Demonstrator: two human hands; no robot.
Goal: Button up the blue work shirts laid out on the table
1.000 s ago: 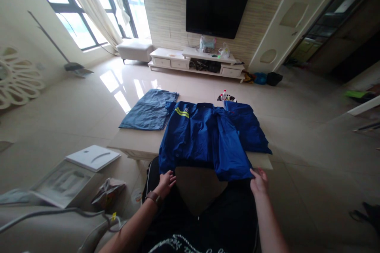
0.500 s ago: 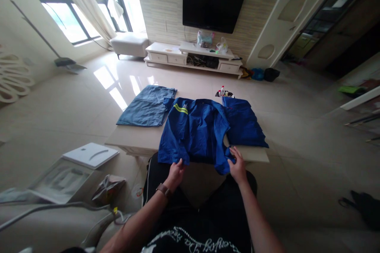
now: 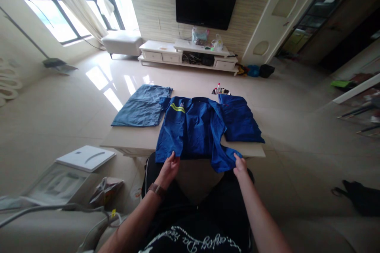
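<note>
**gripping the near edge of a blue jacket (image 3: pixel 197 126) with left hand (image 3: pixel 170 168) and right hand (image 3: pixel 240 165)**

pinching the lower edge of the striped side between left thumb and fingers, just above a watch (image 3: pixel 156 189) on the wrist. clamped with the right fingers on the pulled-out corner of the opposite side; cannot tell whether on sleeve or front panel. holding well apart, at about the same level, over dark trousers (image 3: pixel 228 201).

spread across the middle of the table (image 3: pixel 130 140), collar to the far side, lower edge hanging past the near edge. flanked at left by folded light blue cloth (image 3: pixel 139 106), touched by a short blue end, and at right by a folded dark blue garment (image 3: pixel 243 120).

compared with a second ago: shifted inward with the left hand along the lower edge, and drawn in on the right from a broad, stretched panel to a narrower, curved strip. closed now with the right fingers, seen spread half a second ago around a bunched bit. revealing pale table in a notch beside the folded garment. unchanged at both folded stacks, and at the yellow stripes (image 3: pixel 177 108) on the chest.
</note>
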